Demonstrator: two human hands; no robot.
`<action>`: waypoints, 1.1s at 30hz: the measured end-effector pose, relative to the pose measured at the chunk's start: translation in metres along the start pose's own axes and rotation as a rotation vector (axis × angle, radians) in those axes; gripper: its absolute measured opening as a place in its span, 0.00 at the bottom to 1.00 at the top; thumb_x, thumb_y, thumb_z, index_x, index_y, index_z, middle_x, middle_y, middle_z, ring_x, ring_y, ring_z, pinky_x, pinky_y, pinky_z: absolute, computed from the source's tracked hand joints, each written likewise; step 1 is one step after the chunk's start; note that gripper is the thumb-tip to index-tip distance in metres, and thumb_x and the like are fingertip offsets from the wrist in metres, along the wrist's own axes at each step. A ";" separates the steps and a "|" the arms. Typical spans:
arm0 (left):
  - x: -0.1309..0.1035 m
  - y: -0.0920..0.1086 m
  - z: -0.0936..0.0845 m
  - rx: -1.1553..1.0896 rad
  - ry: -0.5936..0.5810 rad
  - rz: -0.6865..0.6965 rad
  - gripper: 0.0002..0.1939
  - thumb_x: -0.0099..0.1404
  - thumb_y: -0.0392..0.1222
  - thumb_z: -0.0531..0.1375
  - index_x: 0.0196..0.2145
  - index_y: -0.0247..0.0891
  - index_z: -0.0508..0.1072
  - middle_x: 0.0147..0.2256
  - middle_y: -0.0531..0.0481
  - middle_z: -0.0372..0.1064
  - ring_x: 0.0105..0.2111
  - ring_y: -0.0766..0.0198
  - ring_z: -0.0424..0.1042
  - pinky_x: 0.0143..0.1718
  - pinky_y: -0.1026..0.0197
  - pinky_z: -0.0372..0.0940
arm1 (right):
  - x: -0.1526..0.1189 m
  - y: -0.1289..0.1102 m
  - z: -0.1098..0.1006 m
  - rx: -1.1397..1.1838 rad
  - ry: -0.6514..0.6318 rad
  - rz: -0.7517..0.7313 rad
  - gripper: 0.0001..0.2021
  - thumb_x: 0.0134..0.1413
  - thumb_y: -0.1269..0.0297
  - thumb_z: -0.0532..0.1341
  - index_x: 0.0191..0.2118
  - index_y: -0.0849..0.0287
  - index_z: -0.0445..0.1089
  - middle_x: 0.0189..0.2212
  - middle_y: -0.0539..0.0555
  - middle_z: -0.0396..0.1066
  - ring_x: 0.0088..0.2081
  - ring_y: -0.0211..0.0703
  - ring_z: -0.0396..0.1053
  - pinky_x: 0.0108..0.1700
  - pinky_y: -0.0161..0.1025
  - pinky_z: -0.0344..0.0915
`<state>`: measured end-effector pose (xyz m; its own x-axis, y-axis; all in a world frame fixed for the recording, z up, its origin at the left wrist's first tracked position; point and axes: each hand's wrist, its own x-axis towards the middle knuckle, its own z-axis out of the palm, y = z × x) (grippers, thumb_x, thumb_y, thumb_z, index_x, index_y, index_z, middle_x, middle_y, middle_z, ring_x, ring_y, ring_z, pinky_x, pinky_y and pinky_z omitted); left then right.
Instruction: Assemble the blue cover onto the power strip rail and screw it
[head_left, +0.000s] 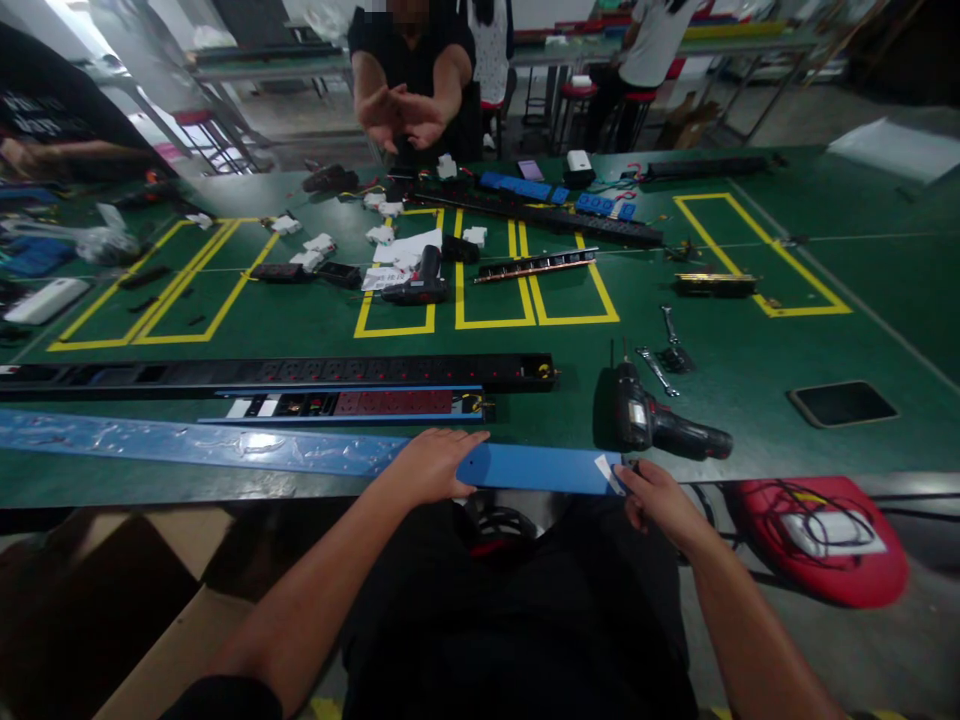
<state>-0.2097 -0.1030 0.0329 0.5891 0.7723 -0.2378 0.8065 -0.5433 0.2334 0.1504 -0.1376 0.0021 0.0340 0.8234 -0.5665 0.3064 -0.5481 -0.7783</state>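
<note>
A long blue metal bar [547,468] lies along the front edge of the green table, partly covered by wrinkled clear film on its left stretch. My left hand [435,465] grips across the bar, fingers over the top and thumb at the near edge. At the bar's right end, my right hand [660,497] is closed with its fingertips on the end, beside a small white strip [609,474]. Whether the fingers also pinch that strip is unclear. Just beyond the right hand lies a black cordless drill [637,415]. Behind the bar sits a shorter blue-edged socket strip [394,403].
A long black socket strip [390,371] lies farther back. Wrenches [658,372] and a phone [842,404] are on the right, with another drill [424,280] mid-table. A red stool [765,510] holds cables. Across the table, a person [412,70] holds both hands out.
</note>
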 end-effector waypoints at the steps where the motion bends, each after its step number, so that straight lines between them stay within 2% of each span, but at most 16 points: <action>1: 0.000 0.000 0.001 0.000 0.002 0.000 0.43 0.56 0.55 0.65 0.65 0.40 0.58 0.55 0.41 0.70 0.50 0.49 0.71 0.52 0.50 0.63 | -0.001 0.000 0.000 0.005 0.000 -0.006 0.20 0.50 0.44 0.59 0.30 0.53 0.52 0.12 0.38 0.52 0.11 0.35 0.59 0.13 0.31 0.52; 5: -0.002 -0.001 0.001 -0.003 0.021 0.006 0.41 0.57 0.55 0.64 0.64 0.40 0.57 0.55 0.41 0.69 0.51 0.49 0.70 0.53 0.50 0.62 | -0.005 0.004 -0.003 0.072 -0.064 -0.087 0.17 0.50 0.48 0.61 0.34 0.55 0.57 0.14 0.39 0.53 0.13 0.33 0.55 0.15 0.30 0.48; 9: -0.005 0.001 0.000 -0.008 0.066 0.003 0.37 0.57 0.54 0.65 0.61 0.41 0.60 0.55 0.42 0.67 0.51 0.51 0.69 0.52 0.52 0.62 | -0.010 0.021 -0.008 0.150 -0.158 -0.223 0.20 0.47 0.57 0.65 0.43 0.56 0.60 0.21 0.43 0.61 0.19 0.33 0.59 0.21 0.31 0.55; 11: -0.007 0.002 0.000 0.000 0.082 -0.009 0.34 0.58 0.56 0.64 0.58 0.40 0.62 0.53 0.43 0.66 0.50 0.51 0.69 0.51 0.52 0.61 | -0.010 0.029 -0.008 0.097 -0.137 -0.261 0.23 0.46 0.59 0.66 0.47 0.55 0.59 0.28 0.47 0.66 0.25 0.35 0.65 0.25 0.32 0.61; 14: -0.011 0.001 0.002 0.012 0.090 -0.010 0.34 0.59 0.58 0.63 0.58 0.41 0.63 0.52 0.43 0.67 0.50 0.51 0.68 0.51 0.51 0.60 | -0.008 0.037 -0.004 -0.007 -0.009 -0.295 0.30 0.47 0.58 0.66 0.54 0.55 0.55 0.38 0.55 0.71 0.34 0.42 0.72 0.34 0.38 0.70; 16: -0.013 0.000 0.004 0.018 0.093 -0.007 0.35 0.60 0.58 0.63 0.60 0.42 0.62 0.54 0.42 0.67 0.51 0.51 0.68 0.52 0.51 0.60 | -0.006 0.037 -0.002 -0.079 0.069 -0.307 0.38 0.46 0.57 0.67 0.60 0.55 0.49 0.46 0.60 0.70 0.37 0.46 0.74 0.40 0.43 0.72; 19: -0.013 -0.003 0.006 0.022 0.083 0.007 0.36 0.61 0.59 0.62 0.62 0.42 0.61 0.56 0.42 0.66 0.52 0.51 0.68 0.53 0.51 0.60 | -0.003 0.036 -0.001 -0.171 0.094 -0.319 0.45 0.44 0.56 0.69 0.65 0.54 0.46 0.55 0.63 0.65 0.44 0.50 0.74 0.46 0.48 0.73; 21: -0.013 -0.004 0.006 0.019 0.073 0.017 0.37 0.61 0.60 0.61 0.62 0.42 0.61 0.56 0.43 0.66 0.52 0.51 0.68 0.53 0.52 0.60 | -0.001 0.035 -0.003 -0.188 0.086 -0.326 0.44 0.45 0.55 0.69 0.65 0.54 0.48 0.55 0.63 0.65 0.48 0.53 0.73 0.48 0.50 0.73; 23: -0.012 -0.005 0.006 0.014 0.069 0.018 0.37 0.61 0.60 0.61 0.62 0.41 0.61 0.57 0.43 0.66 0.52 0.51 0.69 0.53 0.52 0.61 | 0.000 0.035 -0.007 -0.193 0.064 -0.310 0.40 0.46 0.55 0.68 0.63 0.54 0.51 0.52 0.62 0.67 0.48 0.54 0.73 0.46 0.49 0.74; 29: -0.012 -0.008 0.003 -0.025 0.052 0.017 0.38 0.60 0.61 0.62 0.63 0.42 0.61 0.58 0.43 0.65 0.54 0.51 0.68 0.54 0.52 0.61 | -0.001 0.030 -0.011 -0.169 0.047 -0.249 0.37 0.42 0.58 0.71 0.58 0.54 0.56 0.45 0.58 0.70 0.35 0.47 0.73 0.29 0.40 0.72; 33: -0.012 -0.009 -0.001 -0.063 0.014 0.013 0.39 0.59 0.61 0.62 0.63 0.43 0.61 0.58 0.44 0.66 0.55 0.52 0.68 0.55 0.53 0.61 | -0.007 0.023 -0.008 -0.071 -0.003 -0.182 0.32 0.41 0.58 0.70 0.52 0.56 0.59 0.34 0.53 0.72 0.26 0.40 0.69 0.24 0.37 0.68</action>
<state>-0.2245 -0.1067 0.0350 0.5981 0.7702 -0.2216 0.7939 -0.5317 0.2948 0.1648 -0.1546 -0.0099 -0.0312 0.9076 -0.4186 0.3732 -0.3779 -0.8473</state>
